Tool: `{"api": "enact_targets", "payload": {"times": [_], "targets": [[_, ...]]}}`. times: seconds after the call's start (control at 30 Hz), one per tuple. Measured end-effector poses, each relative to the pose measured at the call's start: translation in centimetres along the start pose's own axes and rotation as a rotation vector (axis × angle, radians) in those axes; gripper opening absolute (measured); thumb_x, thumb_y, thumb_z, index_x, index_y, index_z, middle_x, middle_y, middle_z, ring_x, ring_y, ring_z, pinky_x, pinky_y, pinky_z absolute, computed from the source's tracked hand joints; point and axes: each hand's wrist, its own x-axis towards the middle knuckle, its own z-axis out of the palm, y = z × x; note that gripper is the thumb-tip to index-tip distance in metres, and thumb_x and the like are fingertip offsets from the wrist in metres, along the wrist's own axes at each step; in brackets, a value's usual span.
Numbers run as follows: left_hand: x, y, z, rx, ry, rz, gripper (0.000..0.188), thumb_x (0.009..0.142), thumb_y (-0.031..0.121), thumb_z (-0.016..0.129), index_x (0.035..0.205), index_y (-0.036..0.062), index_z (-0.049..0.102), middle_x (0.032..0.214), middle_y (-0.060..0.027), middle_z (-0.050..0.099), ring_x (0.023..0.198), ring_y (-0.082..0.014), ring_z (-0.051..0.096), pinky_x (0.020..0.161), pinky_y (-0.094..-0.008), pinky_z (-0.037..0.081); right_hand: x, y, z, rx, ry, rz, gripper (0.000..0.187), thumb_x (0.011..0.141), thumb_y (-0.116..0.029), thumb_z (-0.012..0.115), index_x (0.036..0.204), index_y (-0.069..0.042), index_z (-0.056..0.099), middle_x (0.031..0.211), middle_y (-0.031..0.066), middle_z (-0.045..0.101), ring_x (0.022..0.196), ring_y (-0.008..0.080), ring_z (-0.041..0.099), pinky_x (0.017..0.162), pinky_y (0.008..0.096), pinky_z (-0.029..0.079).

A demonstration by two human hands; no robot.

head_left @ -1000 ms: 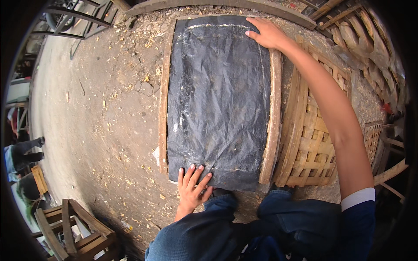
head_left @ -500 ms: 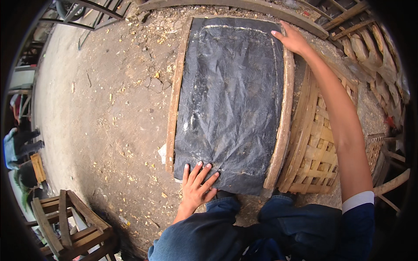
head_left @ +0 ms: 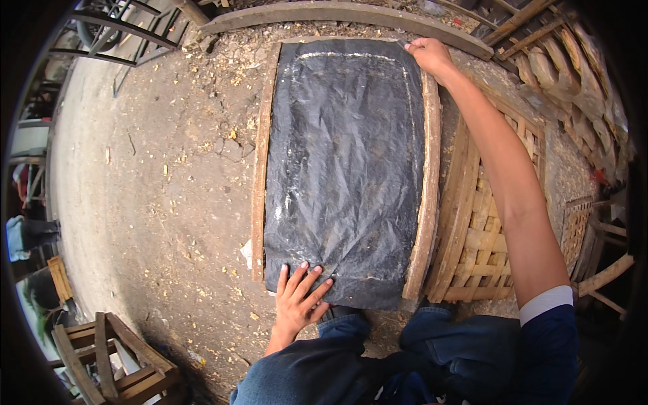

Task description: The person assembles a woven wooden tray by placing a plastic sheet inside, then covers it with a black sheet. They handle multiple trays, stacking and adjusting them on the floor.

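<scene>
A wrinkled black plastic sheet (head_left: 344, 162) lies over a wooden frame (head_left: 430, 155) on the ground in front of me. White smudges mark the sheet along its top and left side. My left hand (head_left: 295, 297) rests flat on the sheet's near left corner, fingers spread. Out at the far right corner, my right hand (head_left: 430, 55) has its fingers pinched on the sheet's edge. What lies beneath the sheet is hidden.
A woven bamboo panel in a wooden frame (head_left: 453, 223) lies just right of the sheet. A wooden crate (head_left: 115, 358) stands at lower left. Beyond the far end runs a wooden beam (head_left: 351, 15). People are at the far left. Wood chips litter the ground.
My right hand has gone from open fingers laid over the far right corner to a pinch on the sheet's edge there. My left hand stays flat on the near corner.
</scene>
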Motion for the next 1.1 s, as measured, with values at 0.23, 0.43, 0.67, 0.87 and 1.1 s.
{"api": "enact_targets", "payload": {"times": [0.23, 0.43, 0.67, 0.87, 1.1], "targets": [[0.6, 0.4, -0.2, 0.008, 0.021, -0.017, 0.046, 0.083, 0.034, 0.076, 0.128, 0.026, 0.073, 0.143, -0.0047, 0.062, 0.138, -0.0319, 0.052, 0.122, -0.0577, 0.027, -0.5, -0.2, -0.6, -0.2, 0.291, -0.151, 0.039, 0.095, -0.038, 0.071, 0.125, -0.012, 0.069, 0.131, 0.0118, 0.065, 0.121, 0.0298, 0.062, 0.103, 0.0422, 0.048], [-0.1, 0.6, 0.0, 0.023, 0.032, -0.047, 0.047, 0.084, 0.036, 0.078, 0.13, 0.0271, 0.072, 0.143, -0.0036, 0.062, 0.138, -0.0301, 0.053, 0.122, -0.0546, 0.028, -10.8, -3.9, 4.0, -0.257, 0.086, -0.939, 0.061, 0.098, -0.039, 0.066, 0.149, -0.011, 0.05, 0.166, 0.0203, 0.03, 0.151, 0.0383, 0.032, 0.123, 0.0549, 0.027], [-0.7, 0.2, 0.9, 0.065, 0.053, -0.014, 0.053, 0.077, 0.032, 0.081, 0.128, 0.0271, 0.072, 0.143, -0.0057, 0.062, 0.139, -0.0338, 0.051, 0.121, -0.0588, 0.028, -31.3, -7.1, 8.8, -0.31, -0.811, -1.644, 0.062, 0.1, -0.054, 0.053, 0.155, -0.027, 0.043, 0.169, 0.0088, 0.025, 0.157, 0.028, 0.02, 0.129, 0.0556, 0.011], [0.2, 0.6, 0.9, 0.032, 0.06, -0.029, 0.05, 0.076, 0.028, 0.08, 0.126, 0.0253, 0.073, 0.142, -0.007, 0.062, 0.137, -0.0344, 0.052, 0.12, -0.0593, 0.028, -10.7, -8.5, 3.3, -1.03, -0.108, -0.754, 0.061, 0.107, -0.054, 0.034, 0.163, -0.029, 0.028, 0.173, 0.0039, 0.01, 0.16, 0.0232, 0.007, 0.129, 0.0532, 0.002], [-0.4, 0.1, 1.6, 0.045, 0.089, -0.022, 0.05, 0.075, 0.029, 0.08, 0.124, 0.0228, 0.073, 0.141, -0.0092, 0.062, 0.137, -0.0349, 0.052, 0.119, -0.0594, 0.028, -20.4, -7.8, 5.2, -0.516, -0.316, -1.138, 0.066, 0.105, -0.051, 0.045, 0.16, -0.017, 0.034, 0.172, 0.0103, 0.015, 0.16, 0.0258, 0.01, 0.129, 0.0548, 0.006]]}}
